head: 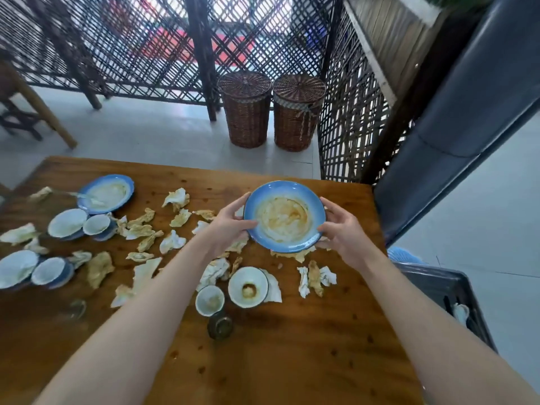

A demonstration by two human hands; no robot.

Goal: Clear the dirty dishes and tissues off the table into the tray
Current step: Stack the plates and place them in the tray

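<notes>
Forearms stretch out; left hand and right hand curl fingers round one dirty plate; bowls, tissues crowd the counter, tray barely filled.

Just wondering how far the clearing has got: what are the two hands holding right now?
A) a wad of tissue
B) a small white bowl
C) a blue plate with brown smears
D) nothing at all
C: the left hand and right hand grip the plate at opposite edges, and its middle is smeared brown.
</notes>
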